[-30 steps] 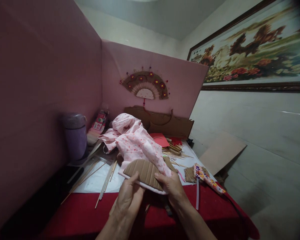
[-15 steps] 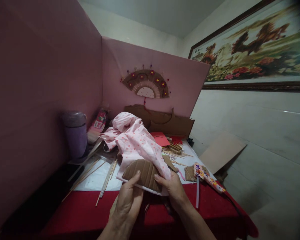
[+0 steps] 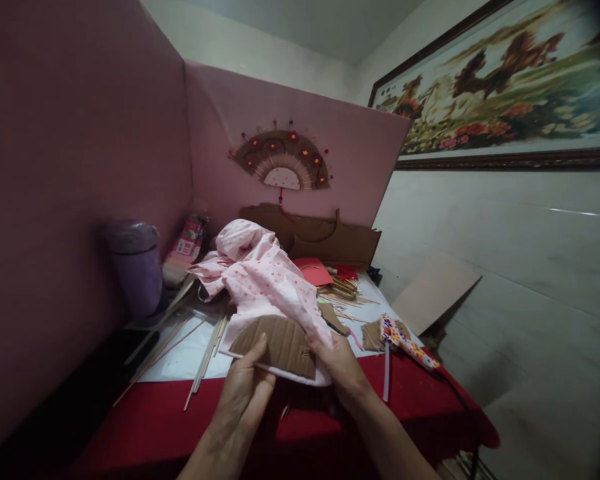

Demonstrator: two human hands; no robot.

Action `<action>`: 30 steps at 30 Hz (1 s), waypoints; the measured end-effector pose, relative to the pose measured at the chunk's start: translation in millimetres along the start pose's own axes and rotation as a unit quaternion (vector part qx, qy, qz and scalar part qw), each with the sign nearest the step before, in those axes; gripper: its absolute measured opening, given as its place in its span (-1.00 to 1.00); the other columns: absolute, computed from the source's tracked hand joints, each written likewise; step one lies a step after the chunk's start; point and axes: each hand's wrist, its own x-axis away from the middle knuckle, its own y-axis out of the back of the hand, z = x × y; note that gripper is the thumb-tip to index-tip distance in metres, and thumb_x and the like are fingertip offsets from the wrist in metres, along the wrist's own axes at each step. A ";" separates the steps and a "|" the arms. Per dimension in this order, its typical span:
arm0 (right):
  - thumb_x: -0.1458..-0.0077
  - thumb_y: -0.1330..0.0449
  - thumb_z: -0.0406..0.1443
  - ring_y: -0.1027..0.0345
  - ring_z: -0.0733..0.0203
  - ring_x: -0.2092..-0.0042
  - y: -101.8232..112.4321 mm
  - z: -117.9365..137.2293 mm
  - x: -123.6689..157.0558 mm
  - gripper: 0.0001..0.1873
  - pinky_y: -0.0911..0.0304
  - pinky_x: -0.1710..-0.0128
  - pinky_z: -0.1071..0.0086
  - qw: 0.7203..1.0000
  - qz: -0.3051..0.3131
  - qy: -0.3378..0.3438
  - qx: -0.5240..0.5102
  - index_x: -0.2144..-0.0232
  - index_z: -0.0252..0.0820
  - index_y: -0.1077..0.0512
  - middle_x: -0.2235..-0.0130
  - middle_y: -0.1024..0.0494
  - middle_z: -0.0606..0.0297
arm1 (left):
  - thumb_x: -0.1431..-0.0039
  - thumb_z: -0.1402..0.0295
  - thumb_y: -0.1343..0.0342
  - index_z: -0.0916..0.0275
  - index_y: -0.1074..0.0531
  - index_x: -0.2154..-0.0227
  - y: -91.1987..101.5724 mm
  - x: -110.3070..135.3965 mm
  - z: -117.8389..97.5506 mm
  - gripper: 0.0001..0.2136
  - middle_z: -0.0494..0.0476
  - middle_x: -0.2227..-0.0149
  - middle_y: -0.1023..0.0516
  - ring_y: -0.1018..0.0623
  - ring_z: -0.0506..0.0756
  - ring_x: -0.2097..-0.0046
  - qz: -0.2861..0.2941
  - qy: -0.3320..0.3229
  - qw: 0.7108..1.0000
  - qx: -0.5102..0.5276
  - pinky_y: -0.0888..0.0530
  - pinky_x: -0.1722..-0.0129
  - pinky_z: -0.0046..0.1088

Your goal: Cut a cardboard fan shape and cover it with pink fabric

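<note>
Tablecloth (image 3: 145, 427), held cardboard (image 3: 275, 340) (tumbler (image 3: 139, 283) lidded)

2 hands (image 3: 341, 365), 1 half-round cardboard (image 3: 275, 341) at 6 o'clock. 1 dotted cloth (image 3: 270, 273). 1 tumbler (image 3: 137, 277) at 9, 1 fan (image 3: 283, 152) at 12, 1 glue gun (image 3: 409, 348) at 4. Sticks (image 3: 153, 361): uncountable tbh

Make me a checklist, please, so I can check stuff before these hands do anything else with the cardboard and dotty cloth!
1. Left hand gripping the cardboard: ok, thumb on top.
2. Right hand gripping the other end: ok.
3. Dotty cloth neatly spread out: not ok, it's bunched up behind the cardboard.
4. Cloth smooth under the cardboard: cannot tell, it's hidden.
5. Flowery glue gun apart from both hands: ok.
6. Glue gun cool: cannot tell, heat doesn't show.
</note>
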 end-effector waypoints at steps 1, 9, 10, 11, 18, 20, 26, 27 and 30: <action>0.19 -0.32 0.02 -0.49 0.00 0.28 0.5 1.6 0.0 -0.46 -0.34 0.24 0.22 1.000 0.002 -0.008 0.001 0.26 -0.28 -0.52 0.30 -0.61 0.13 | -0.03 0.66 -0.08 0.39 -0.44 0.24 0.6 -1.0 -1.0 -0.78 0.26 0.35 -0.61 -0.60 0.17 0.27 -0.002 0.002 1.000 0.002 -0.54 0.16 -0.20; 0.15 -0.28 0.04 -0.49 -0.01 0.28 -2.9 7.0 1.7 -0.47 -0.36 0.28 0.22 0.998 0.009 -0.011 -0.055 0.24 -0.23 -0.52 0.33 -0.61 0.16 | -0.01 0.67 -0.09 0.39 -0.42 0.17 -0.8 -2.5 -8.0 -0.72 0.23 0.37 -0.60 -0.60 0.21 0.24 -0.017 0.026 1.000 -0.002 -0.52 0.12 -0.14; 0.13 -0.27 0.04 -0.49 -0.01 0.27 -3.1 6.5 1.7 -0.48 -0.36 0.28 0.22 0.998 0.015 -0.008 -0.059 0.22 -0.23 -0.51 0.33 -0.61 0.15 | -0.01 0.67 -0.08 0.38 -0.41 0.17 -0.9 -2.6 -8.7 -0.71 0.22 0.37 -0.60 -0.60 0.22 0.24 -0.017 0.026 1.000 -0.002 -0.52 0.13 -0.14; 0.11 -0.27 0.03 -0.49 0.00 0.27 -3.0 5.7 1.4 -0.48 -0.35 0.28 0.22 0.998 0.020 -0.003 -0.063 0.21 -0.23 -0.51 0.32 -0.61 0.15 | -0.01 0.68 -0.08 0.37 -0.41 0.16 -0.8 -2.9 -9.2 -0.70 0.22 0.37 -0.61 -0.60 0.22 0.23 -0.015 0.026 1.000 -0.001 -0.52 0.13 -0.14; 0.13 -0.27 0.04 -0.48 0.03 0.32 -0.6 3.7 -1.4 -0.50 -0.34 0.29 0.25 1.000 0.020 0.001 -0.020 0.28 -0.25 -0.53 0.33 -0.60 0.13 | -0.03 0.69 -0.05 0.39 -0.38 0.08 2.7 -9.5 -9.2 -0.65 0.22 0.40 -0.61 -0.61 0.21 0.24 -0.023 0.020 1.000 -0.006 -0.52 0.12 -0.16; 0.19 -0.34 -0.01 -0.48 0.04 0.31 -1.2 5.3 -0.4 -0.50 -0.33 0.29 0.27 0.999 0.034 0.005 -0.009 0.28 -0.26 -0.53 0.31 -0.60 0.13 | -0.04 0.68 -0.05 0.41 -0.37 0.06 4.0 -11.4 -8.5 -0.64 0.24 0.39 -0.62 -0.61 0.22 0.25 -0.021 0.025 0.999 -0.007 -0.53 0.13 -0.16; 0.39 -0.44 -0.25 -0.45 0.12 0.34 -4.9 3.5 0.9 -0.50 -0.32 0.29 0.30 1.000 0.015 0.003 -0.017 0.29 -0.29 -0.52 0.33 -0.60 0.18 | -0.03 0.68 -0.06 0.44 -0.36 0.03 3.1 -6.5 -4.3 -0.61 0.29 0.36 -0.61 -0.59 0.24 0.19 -0.022 0.012 1.000 -0.011 -0.53 0.13 -0.17; 0.39 -0.43 -0.27 -0.44 0.13 0.36 -5.0 2.4 0.1 -0.52 -0.31 0.29 0.31 1.000 0.008 0.003 -0.019 0.29 -0.29 -0.52 0.34 -0.60 0.20 | -0.03 0.68 -0.06 0.43 -0.36 0.02 2.1 -3.5 -3.9 -0.60 0.29 0.34 -0.61 -0.59 0.24 0.19 -0.018 0.008 1.000 -0.008 -0.52 0.12 -0.17; 0.43 -0.43 -0.31 -0.42 0.16 0.41 -4.1 -0.5 -2.9 -0.56 -0.30 0.34 0.33 1.000 -0.018 0.000 -0.022 0.34 -0.29 -0.53 0.40 -0.59 0.23 | -0.06 0.65 -0.04 0.38 -0.37 -0.01 -0.8 7.6 -5.9 -0.60 0.32 0.26 -0.61 -0.57 0.24 0.14 0.028 0.025 0.999 0.010 -0.48 0.05 -0.14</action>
